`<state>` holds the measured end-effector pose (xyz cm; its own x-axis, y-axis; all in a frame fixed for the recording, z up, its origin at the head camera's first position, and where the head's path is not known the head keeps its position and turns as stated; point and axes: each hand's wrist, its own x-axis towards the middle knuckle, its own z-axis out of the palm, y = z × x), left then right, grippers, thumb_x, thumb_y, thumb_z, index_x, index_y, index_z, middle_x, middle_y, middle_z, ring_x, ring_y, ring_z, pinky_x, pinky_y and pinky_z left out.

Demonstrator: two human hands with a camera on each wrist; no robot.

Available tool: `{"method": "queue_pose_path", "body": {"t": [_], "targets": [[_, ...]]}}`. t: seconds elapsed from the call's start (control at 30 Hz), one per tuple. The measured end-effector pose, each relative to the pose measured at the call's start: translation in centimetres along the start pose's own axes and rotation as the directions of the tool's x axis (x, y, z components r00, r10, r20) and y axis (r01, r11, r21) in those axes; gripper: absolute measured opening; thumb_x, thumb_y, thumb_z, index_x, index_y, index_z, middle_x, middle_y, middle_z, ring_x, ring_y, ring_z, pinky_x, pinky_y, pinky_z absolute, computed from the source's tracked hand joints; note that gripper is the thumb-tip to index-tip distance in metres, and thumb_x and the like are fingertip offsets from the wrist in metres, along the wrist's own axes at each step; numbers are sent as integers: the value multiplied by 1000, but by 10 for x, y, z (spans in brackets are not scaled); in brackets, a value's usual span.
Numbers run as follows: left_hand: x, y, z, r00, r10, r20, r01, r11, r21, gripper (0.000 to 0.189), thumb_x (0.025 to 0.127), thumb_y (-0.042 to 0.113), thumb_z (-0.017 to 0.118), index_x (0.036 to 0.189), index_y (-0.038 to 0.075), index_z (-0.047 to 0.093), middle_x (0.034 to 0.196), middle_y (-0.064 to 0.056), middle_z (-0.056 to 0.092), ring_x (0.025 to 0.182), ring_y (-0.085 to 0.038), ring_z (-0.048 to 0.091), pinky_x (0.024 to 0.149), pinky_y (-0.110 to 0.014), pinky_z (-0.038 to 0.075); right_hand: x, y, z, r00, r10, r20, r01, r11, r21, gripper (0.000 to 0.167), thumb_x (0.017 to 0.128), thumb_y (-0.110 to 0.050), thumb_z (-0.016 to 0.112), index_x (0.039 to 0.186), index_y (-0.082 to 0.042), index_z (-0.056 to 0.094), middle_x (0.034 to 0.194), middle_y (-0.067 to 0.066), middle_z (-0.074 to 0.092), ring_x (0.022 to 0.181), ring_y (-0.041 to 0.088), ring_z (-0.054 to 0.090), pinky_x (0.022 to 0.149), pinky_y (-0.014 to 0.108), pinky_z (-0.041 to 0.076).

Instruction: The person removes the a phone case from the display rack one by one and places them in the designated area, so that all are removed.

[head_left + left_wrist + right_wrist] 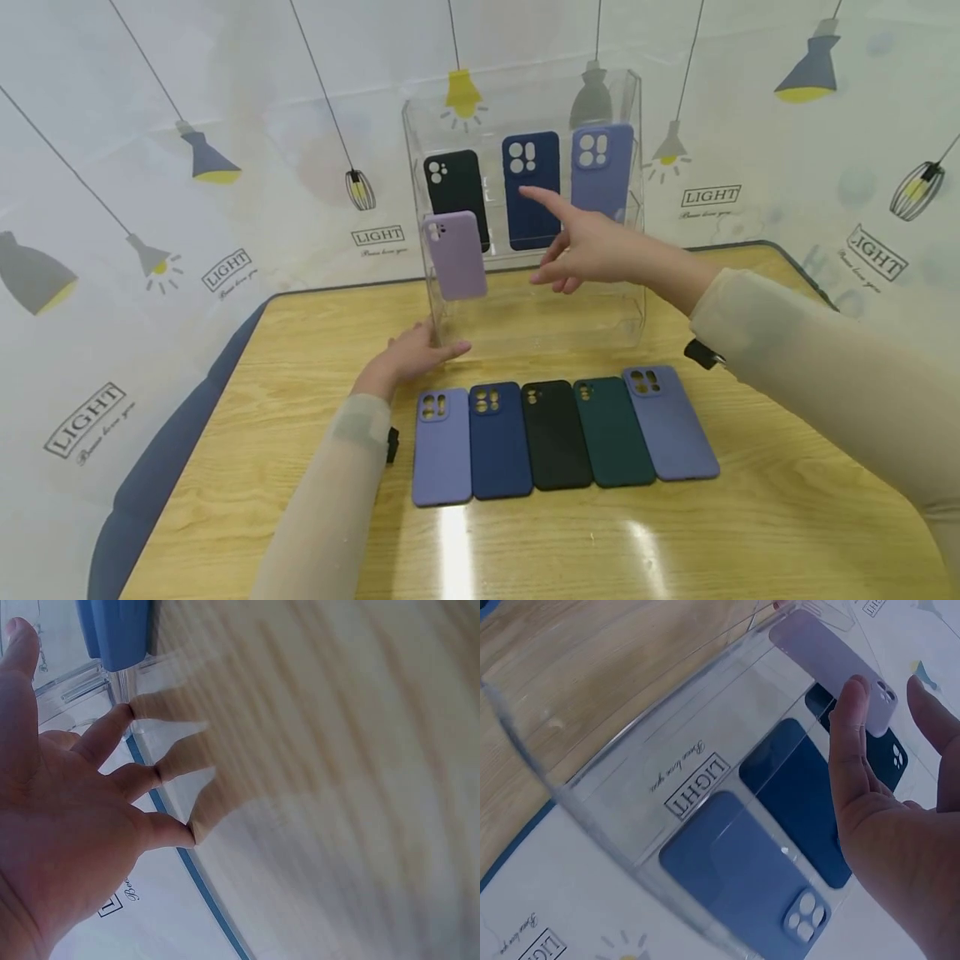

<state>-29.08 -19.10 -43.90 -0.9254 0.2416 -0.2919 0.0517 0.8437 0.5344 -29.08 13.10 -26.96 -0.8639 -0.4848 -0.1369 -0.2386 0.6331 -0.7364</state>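
Note:
A clear acrylic display stand (540, 321) holds several phone cases. On its upper tier are a blackish-green case (459, 187), a navy case (534, 218) and a periwinkle case (603, 187); a lilac case (459, 258) sits lower in front at the left. My right hand (596, 247) is raised before the stand, holding nothing. Its index finger overlaps the navy case in the head view; whether it touches cannot be told. My left hand (71, 787) has its fingers spread, fingertips on the tabletop beside the stand's lower left corner.
A row of several phone cases lies on the wooden table (300, 467) before the stand: a periwinkle case (442, 458), a navy case (501, 450), a black case (557, 442), a green case (615, 437) and another periwinkle case (675, 429). A lamp-printed wall covering (315, 75) stands behind.

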Motion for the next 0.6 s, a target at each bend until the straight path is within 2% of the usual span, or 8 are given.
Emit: {"method": "queue_pose_path", "body": {"t": [0.33, 0.5, 0.6], "targets": [[5, -1, 5, 1000, 2, 2, -2, 1000, -23, 115, 93, 82, 56, 173, 15, 9, 176, -21, 26, 166, -42, 18, 130, -73, -3, 45, -5, 29, 998, -36, -50, 32, 995, -91, 116, 95, -15, 82, 169, -49, -1, 105, 14, 80, 79, 26, 77, 72, 37, 66], [4, -1, 3, 1000, -5, -5, 5, 1000, -2, 113, 95, 80, 56, 173, 11, 10, 175, -23, 27, 165, -43, 20, 130, -74, -1, 62, -2, 43, 991, -91, -100, 75, 985, -153, 116, 95, -13, 81, 169, -50, -1, 94, 13, 80, 74, 24, 76, 70, 37, 64], [4, 0, 1, 1000, -9, -4, 9, 1000, 14, 112, 96, 78, 55, 172, 8, 11, 174, -25, 27, 164, -45, 22, 130, -75, 1, 69, 0, 50, 985, -119, -123, 94, 977, -191, 115, 97, -11, 78, 169, -50, -3, 95, 12, 79, 74, 24, 75, 71, 37, 62]]}}
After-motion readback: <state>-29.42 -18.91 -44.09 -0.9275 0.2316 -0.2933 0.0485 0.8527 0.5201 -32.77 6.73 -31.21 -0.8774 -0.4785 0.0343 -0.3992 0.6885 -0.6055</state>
